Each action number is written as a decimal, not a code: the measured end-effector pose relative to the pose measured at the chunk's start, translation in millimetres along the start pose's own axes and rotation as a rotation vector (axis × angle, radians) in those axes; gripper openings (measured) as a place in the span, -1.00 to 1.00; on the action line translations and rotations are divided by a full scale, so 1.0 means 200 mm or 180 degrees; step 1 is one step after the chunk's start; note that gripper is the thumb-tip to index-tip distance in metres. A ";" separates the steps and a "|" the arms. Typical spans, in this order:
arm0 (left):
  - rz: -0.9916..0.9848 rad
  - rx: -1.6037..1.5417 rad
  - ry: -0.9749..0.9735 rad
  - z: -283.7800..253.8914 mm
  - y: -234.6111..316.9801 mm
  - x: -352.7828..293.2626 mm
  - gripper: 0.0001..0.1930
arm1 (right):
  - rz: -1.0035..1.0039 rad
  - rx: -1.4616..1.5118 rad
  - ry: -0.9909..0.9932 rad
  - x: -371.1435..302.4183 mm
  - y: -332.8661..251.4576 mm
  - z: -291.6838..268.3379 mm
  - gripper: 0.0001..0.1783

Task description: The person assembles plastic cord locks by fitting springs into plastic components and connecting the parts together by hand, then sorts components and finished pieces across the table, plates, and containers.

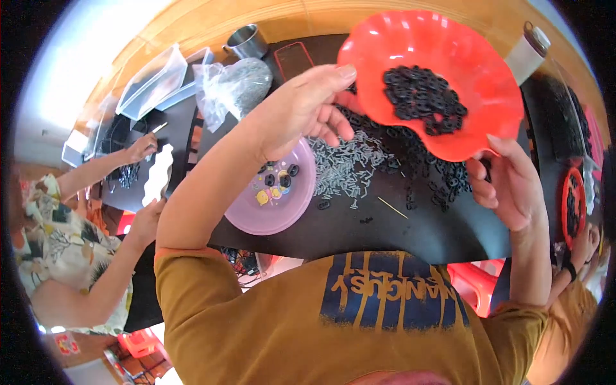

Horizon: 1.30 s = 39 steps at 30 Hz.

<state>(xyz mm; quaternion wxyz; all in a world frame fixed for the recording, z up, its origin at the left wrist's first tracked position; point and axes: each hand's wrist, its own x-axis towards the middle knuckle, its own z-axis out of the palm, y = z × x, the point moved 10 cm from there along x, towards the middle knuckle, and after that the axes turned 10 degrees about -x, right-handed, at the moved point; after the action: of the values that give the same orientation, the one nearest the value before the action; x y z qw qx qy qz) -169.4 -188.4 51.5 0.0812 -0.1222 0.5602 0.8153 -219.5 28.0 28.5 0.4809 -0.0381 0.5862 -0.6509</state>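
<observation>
A red scalloped plastic tray (476, 77) is raised and tilted above the table. A heap of small black oval plastic parts (423, 101) lies inside it. My left hand (311, 106) is at its left rim, thumb at the edge and index finger partly behind it, other fingers loosely curled. With my right hand (510, 183) I grip the near right rim, thumb on top and fingers underneath. Below, more black parts (443, 179) and many short grey pins (350, 163) are spread on the table. A pink bowl (256, 221) with a few black and yellow pieces stands beneath my left forearm.
A thin wooden stick (393, 207) lies on the dark table (359, 234). Behind are a plastic bag of grey pins (240, 83), a metal mug (247, 42), clear bins (154, 80) and a white bottle (529, 51). Co-workers' hands (142, 149) work at both sides.
</observation>
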 end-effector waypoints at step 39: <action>0.0203 -0.0796 0.1508 -0.72 -0.10 0.24 -0.76 | -0.0456 0.1020 -0.0241 0.12 0.20 -0.05 -0.81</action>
<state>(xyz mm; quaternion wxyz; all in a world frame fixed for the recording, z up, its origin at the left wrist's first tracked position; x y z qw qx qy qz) -194.1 -316.4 -30.6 -0.0936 -0.3010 0.4620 0.8289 -214.9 24.3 -20.1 0.4550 -0.0271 0.4523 -0.7666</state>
